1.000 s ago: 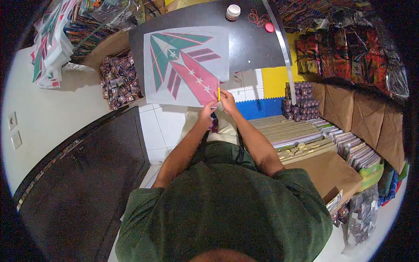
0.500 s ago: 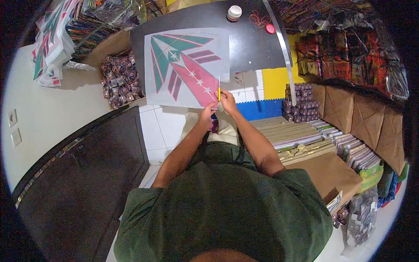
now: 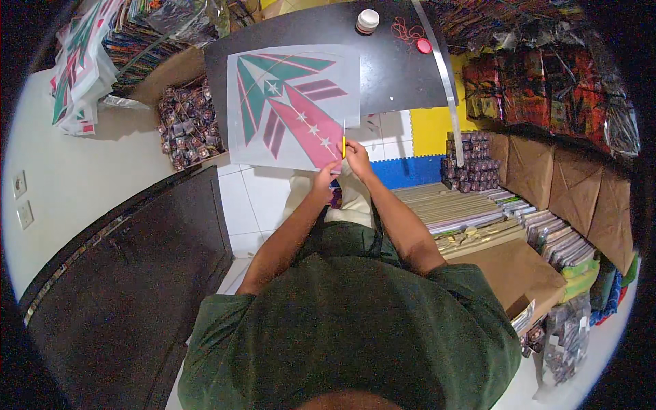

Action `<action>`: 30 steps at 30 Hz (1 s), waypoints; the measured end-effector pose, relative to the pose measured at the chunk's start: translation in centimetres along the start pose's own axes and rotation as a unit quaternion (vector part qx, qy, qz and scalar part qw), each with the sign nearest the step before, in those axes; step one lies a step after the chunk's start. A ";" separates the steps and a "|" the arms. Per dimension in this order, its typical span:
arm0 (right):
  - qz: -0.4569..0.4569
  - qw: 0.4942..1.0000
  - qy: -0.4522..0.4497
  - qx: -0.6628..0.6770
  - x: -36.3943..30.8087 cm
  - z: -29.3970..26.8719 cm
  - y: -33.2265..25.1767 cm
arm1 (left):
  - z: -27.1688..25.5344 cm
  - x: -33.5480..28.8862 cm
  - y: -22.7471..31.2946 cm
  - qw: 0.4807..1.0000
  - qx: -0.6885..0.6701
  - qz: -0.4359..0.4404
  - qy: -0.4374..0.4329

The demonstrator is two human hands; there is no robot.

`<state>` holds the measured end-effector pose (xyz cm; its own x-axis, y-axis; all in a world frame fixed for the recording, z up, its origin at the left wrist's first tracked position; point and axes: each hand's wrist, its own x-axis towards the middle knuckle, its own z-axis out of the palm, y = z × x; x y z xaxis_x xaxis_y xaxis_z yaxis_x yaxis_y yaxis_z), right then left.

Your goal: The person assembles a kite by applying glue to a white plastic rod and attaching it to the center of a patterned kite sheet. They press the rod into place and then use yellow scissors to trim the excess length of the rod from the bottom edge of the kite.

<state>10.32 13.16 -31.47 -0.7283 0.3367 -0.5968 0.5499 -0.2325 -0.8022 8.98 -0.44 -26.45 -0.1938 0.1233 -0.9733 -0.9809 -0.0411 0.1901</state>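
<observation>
A white kite (image 3: pixel 249 147) with green and red panels and a row of pale stars lies partly on the dark table, its near end reaching past the edge toward me. A thin stick (image 3: pixel 264 76) bends across its upper part. At the kite's near tip my left hand (image 3: pixel 326 179) pinches the edge. Just to the right, my right hand (image 3: pixel 357 158) is closed around a slim yellow tool (image 3: pixel 344 147) held upright against the kite's right edge. Whether the tool is scissors or a knife is too small to tell.
On the dark table (image 3: pixel 393 85) stand a white-lidded jar (image 3: pixel 367 21) and a tangle of red thread (image 3: pixel 407 29) by a red round lid (image 3: pixel 424 46). A box of small wrapped packs (image 3: pixel 184 130) sits at left. Stacked bundles (image 3: pixel 444 208) line the right.
The kite has shifted very slightly to the right, and its thin stick looks more bowed. Both hands keep nearly the same place and hold.
</observation>
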 end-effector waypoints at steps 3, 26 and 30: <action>-0.021 1.000 0.019 0.006 0.2 0.1 -0.2 | -1.1 2.4 -1.4 0.999 -0.017 -0.007 -0.039; 0.012 1.000 -0.015 0.015 -0.4 0.0 -3.8 | -3.0 3.8 -3.7 0.960 0.088 0.213 -0.160; 0.005 0.999 0.000 0.051 -0.4 0.2 -3.7 | -2.4 3.6 -2.7 0.988 0.012 0.099 -0.115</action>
<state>8.53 13.68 -28.30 -0.7236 0.3337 -0.6042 0.5121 -0.3274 -0.7941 10.98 -2.27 -30.73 -0.3773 0.3382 -0.8621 -0.9231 -0.0633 0.3792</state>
